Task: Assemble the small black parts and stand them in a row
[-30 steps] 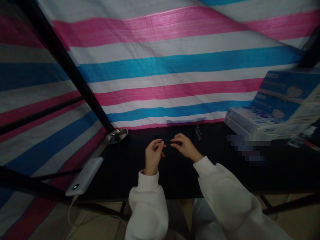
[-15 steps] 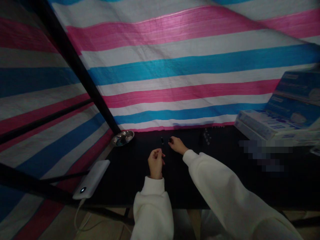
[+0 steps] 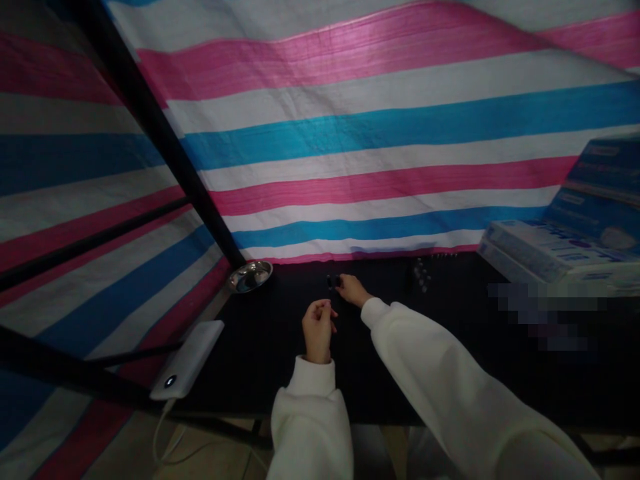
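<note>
My left hand (image 3: 317, 327) hovers over the black tabletop (image 3: 440, 347), its fingers curled in a pinch; whatever they hold is too small to make out. My right hand (image 3: 351, 290) reaches further back. Its fingertips are closed on a small dark piece (image 3: 331, 283) standing on the table. Both arms wear white sleeves. The light is dim.
A small metal dish (image 3: 251, 275) sits at the table's back left corner. A white power bank (image 3: 189, 360) with a cable lies at the left edge. A cluster of small dark parts (image 3: 421, 275) stands at the back. Blue boxes (image 3: 565, 237) are stacked at the right. A striped tarp hangs behind.
My right hand has moved away from the left one to the small dark piece further back. My left hand has stayed pinched and drawn back slightly.
</note>
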Demonstrator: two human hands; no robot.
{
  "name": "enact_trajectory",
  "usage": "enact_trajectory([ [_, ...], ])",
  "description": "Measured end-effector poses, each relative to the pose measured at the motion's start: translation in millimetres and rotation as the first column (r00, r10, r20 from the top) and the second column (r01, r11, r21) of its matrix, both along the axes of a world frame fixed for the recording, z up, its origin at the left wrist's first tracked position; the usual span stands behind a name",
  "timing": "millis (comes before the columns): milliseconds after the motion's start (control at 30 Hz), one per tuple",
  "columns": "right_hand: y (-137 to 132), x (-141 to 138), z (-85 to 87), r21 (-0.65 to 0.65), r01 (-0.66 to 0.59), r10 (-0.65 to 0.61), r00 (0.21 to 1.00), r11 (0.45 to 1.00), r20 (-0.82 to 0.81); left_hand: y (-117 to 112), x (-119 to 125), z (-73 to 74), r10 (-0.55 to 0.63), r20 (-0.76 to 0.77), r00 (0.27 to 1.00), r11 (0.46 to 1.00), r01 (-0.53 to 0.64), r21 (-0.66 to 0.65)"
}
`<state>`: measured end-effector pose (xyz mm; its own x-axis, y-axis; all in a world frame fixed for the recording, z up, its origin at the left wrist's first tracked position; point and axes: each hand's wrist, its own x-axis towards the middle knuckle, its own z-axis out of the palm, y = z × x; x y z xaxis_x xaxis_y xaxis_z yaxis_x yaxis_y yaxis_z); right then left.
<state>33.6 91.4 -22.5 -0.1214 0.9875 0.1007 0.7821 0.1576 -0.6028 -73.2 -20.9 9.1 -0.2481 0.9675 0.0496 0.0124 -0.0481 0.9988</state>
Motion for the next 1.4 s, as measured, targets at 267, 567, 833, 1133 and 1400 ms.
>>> enact_trajectory([
  [267, -26, 26, 21.9, 0.012, -0.009, 0.009, 1.000, 1.000, -0.017, 0, -2, -0.3, 0.000, -0.089, 0.996, 0.997, 0.007, 0.074],
  [567, -98, 120, 67.8, 0.532, 0.507, -0.182, 0.817, 0.678, -0.547, 8, 50, 53.7, -0.060, -0.647, 0.760, 0.917, 0.298, 0.266],
  [833, -102, 156, 35.5, 0.493, 0.730, -0.590, 0.679, 0.474, -0.438, 25, 129, 27.3, -0.168, -0.967, 0.190, 0.824, 0.565, -0.033],
  [1133, -98, 158, 3.2, 0.222, 0.719, -0.742, 0.670, 0.658, 0.028, 43, 153, -12.3, -0.137, -0.988, 0.068, 0.837, 0.542, -0.079],
  [1400, -92, 160, -6.5, 0.184, 0.699, -0.719, 0.691, 0.691, 0.078, 46, 125, 8.7, -0.053, -0.893, 0.447, 0.872, 0.456, 0.177],
])
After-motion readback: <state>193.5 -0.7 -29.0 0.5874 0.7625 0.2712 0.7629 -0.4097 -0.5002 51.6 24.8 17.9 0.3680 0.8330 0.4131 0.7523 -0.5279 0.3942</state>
